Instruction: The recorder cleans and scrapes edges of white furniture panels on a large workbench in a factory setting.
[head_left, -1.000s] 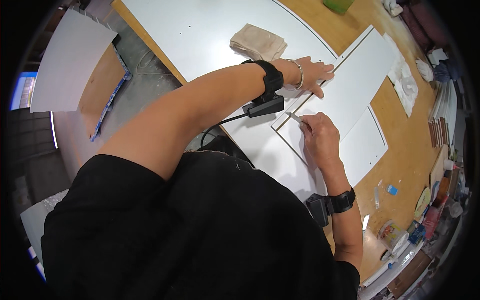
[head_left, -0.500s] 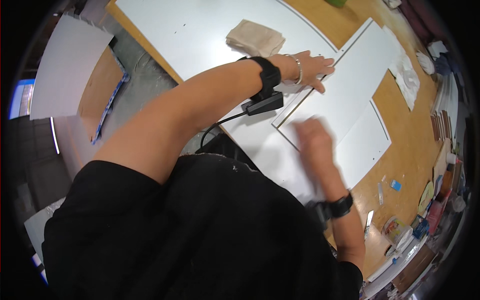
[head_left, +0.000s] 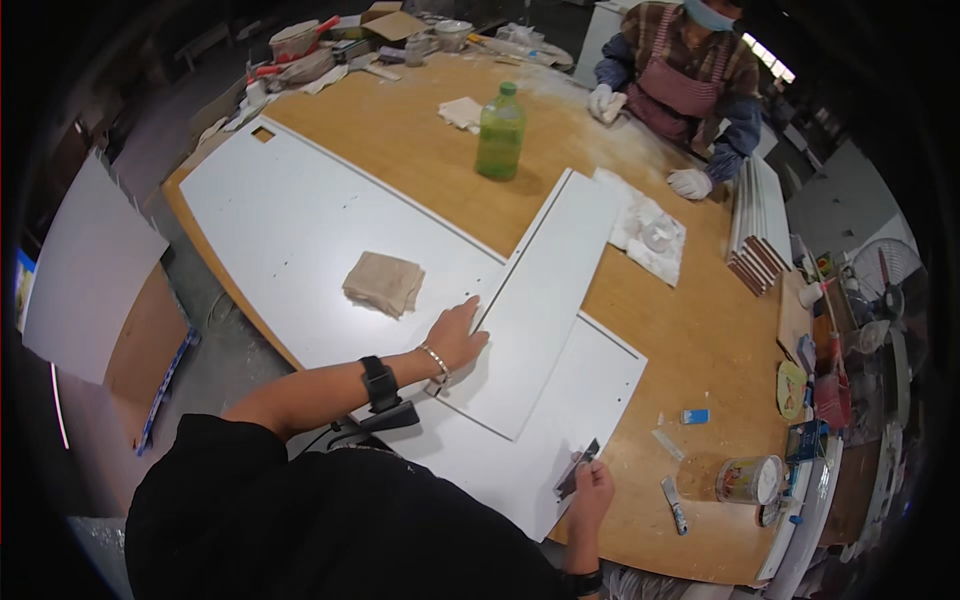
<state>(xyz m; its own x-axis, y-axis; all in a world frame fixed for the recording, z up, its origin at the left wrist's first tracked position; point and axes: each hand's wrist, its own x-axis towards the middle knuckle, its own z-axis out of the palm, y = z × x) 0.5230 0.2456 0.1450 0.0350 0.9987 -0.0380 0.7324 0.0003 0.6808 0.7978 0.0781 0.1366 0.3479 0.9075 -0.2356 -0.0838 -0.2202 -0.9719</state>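
Observation:
My left hand point(head_left: 457, 337) lies flat with fingers spread on the near left edge of a long narrow white panel point(head_left: 545, 290), which rests across larger white boards point(head_left: 300, 230). My right hand point(head_left: 592, 487) is closed around a small dark flat scraper blade point(head_left: 578, 468) at the near right edge of the lower white board point(head_left: 590, 385). A folded beige cloth point(head_left: 384, 282) sits on the big board just left of my left hand.
A green bottle point(head_left: 499, 133) stands on the wooden table point(head_left: 700, 330). Across it a person in a checked apron and white gloves point(head_left: 690, 182) works. White slats point(head_left: 757, 225) are stacked at right; a tin point(head_left: 745, 480), small tools and clutter sit near the right edge.
The view has lifted from close over the boards to take in the whole table. My right hand has drawn back from the narrow panel to the near right edge. My left hand stays on the panel.

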